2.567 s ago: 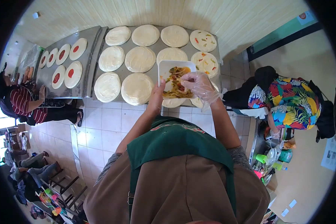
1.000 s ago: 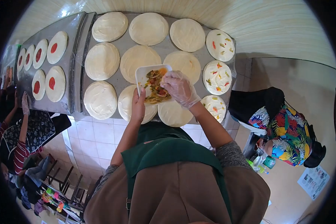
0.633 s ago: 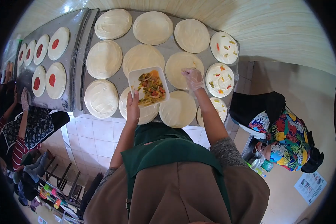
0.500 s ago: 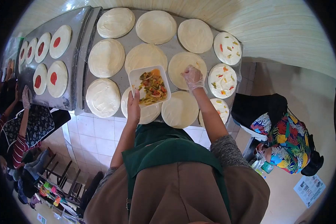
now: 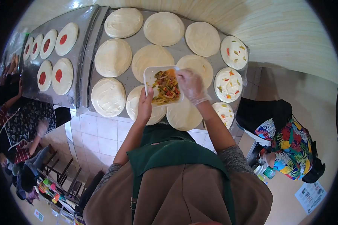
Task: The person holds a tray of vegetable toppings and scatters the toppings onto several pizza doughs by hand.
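Note:
My left hand (image 5: 145,106) grips the near left edge of a white tray (image 5: 150,75) of chopped cooked vegetables (image 5: 166,87). My gloved right hand (image 5: 192,87) is at the tray's right edge, fingers bent together; what they hold, if anything, is too small to make out. Beneath lie several round dough pieces spread with a pale cream on a metal table (image 5: 87,90). Three rounds in the right column, such as the middle one (image 5: 228,84), carry scattered vegetable bits. A few bits lie on the dough round (image 5: 199,67) behind my right hand.
On a second metal table (image 5: 32,84) at the left, several dough rounds bear red sauce. A person in a striped top (image 5: 22,152) stands beside it. Another person in a colourful floral top (image 5: 291,148) is at the right. Chairs (image 5: 62,168) stand at the lower left.
My right hand has moved from above the dough round back to the tray's right edge. The view has shifted slightly. The person at the left has drawn a gloved hand back from the second table.

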{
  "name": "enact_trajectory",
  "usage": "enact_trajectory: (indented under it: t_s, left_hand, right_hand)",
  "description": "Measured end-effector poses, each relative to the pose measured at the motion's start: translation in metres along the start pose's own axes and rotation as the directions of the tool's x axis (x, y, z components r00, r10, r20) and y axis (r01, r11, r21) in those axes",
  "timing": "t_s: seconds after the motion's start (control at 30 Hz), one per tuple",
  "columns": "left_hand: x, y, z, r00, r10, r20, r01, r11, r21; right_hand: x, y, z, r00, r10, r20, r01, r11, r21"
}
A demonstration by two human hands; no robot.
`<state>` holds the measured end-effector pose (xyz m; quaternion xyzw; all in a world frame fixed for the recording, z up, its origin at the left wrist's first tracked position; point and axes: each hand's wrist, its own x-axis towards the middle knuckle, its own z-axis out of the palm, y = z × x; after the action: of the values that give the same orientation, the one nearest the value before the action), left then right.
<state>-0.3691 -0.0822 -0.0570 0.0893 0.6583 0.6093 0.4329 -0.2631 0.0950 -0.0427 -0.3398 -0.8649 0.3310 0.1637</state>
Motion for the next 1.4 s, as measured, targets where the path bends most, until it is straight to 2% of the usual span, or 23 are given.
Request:
enact_trajectory:
  t_s: [0.03,0.13,0.23,0.33,0.43,0.47,0.53,0.63,0.73,0.83,0.9,0.93,1.03,1.13,1.23,1.33,1.4]
  left_hand:
    - [0.001,0.002,0.005,1.0,0.007,0.02,-0.007,1.0,-0.02]
    - [-0.006,0.014,0.017,0.997,0.042,0.059,-0.045,0.997,0.065]
    - [-0.009,0.013,0.021,0.994,0.055,0.094,-0.072,0.98,0.185]
    - [-0.009,0.009,0.02,0.993,0.05,0.107,-0.064,0.988,0.138]
    - [-0.008,0.007,0.018,0.994,0.025,0.104,-0.033,0.997,0.076]
    - [-0.008,0.008,0.018,0.995,0.016,0.097,-0.021,0.999,0.049]
    - [-0.006,0.011,0.017,0.995,-0.004,0.095,-0.002,0.998,0.059]
    - [-0.003,0.009,0.018,0.994,0.008,0.106,-0.012,0.999,0.04]
    - [-0.005,0.014,0.022,0.993,0.008,0.121,-0.011,1.0,0.027]
    - [-0.004,0.011,0.026,0.99,0.025,0.139,-0.028,0.999,0.024]
    - [-0.004,0.01,0.028,0.989,0.028,0.144,-0.03,0.999,0.013]
    - [-0.006,0.012,0.029,0.989,0.02,0.145,-0.02,1.0,0.003]
    - [-0.006,0.014,0.03,0.99,-0.006,0.141,0.004,1.0,0.011]
    - [-0.005,0.017,0.031,0.988,-0.014,0.151,0.015,1.0,-0.006]
    - [-0.002,0.015,0.029,0.987,0.004,0.163,-0.004,1.0,0.001]
    - [-0.001,0.016,0.028,0.987,0.002,0.163,-0.002,1.0,0.001]
    - [-0.002,0.018,0.029,0.987,-0.005,0.159,0.006,1.0,-0.002]
  right_hand:
    - [0.003,-0.01,0.002,0.999,-0.034,0.035,0.033,0.999,0.006]
    - [0.008,-0.019,0.02,0.986,-0.157,-0.053,0.155,0.987,-0.044]
    - [0.004,-0.033,0.02,0.994,-0.097,0.05,0.103,0.984,-0.147]
    - [0.002,-0.023,0.022,0.993,-0.043,0.106,0.046,0.999,-0.024]
    - [0.004,-0.013,0.009,0.965,0.154,0.214,-0.224,0.906,0.358]
    - [0.004,-0.011,0.003,0.917,0.254,0.308,-0.388,0.748,0.538]
    - [0.006,-0.011,-0.011,0.77,0.35,0.533,-0.627,0.264,0.733]
    - [0.002,-0.011,-0.024,0.776,0.262,0.573,-0.579,-0.061,0.813]
    - [-0.001,-0.004,-0.018,0.766,0.282,0.577,-0.609,0.032,0.793]
    - [-0.003,-0.006,-0.017,0.784,0.336,0.523,-0.621,0.436,0.651]
    - [-0.006,-0.005,-0.015,0.893,0.275,0.355,-0.427,0.765,0.482]
    - [-0.009,-0.005,-0.014,0.936,0.215,0.28,-0.309,0.883,0.353]
    - [-0.011,-0.008,-0.02,0.951,0.197,0.238,-0.259,0.928,0.268]
    - [-0.01,-0.002,-0.016,0.815,0.406,0.415,-0.578,0.63,0.519]
    - [-0.008,-0.014,-0.03,0.752,0.415,0.513,-0.65,0.334,0.683]
    - [-0.008,-0.016,-0.034,0.788,0.353,0.505,-0.616,0.472,0.631]
    - [-0.009,-0.014,-0.027,0.814,0.381,0.438,-0.563,0.705,0.431]
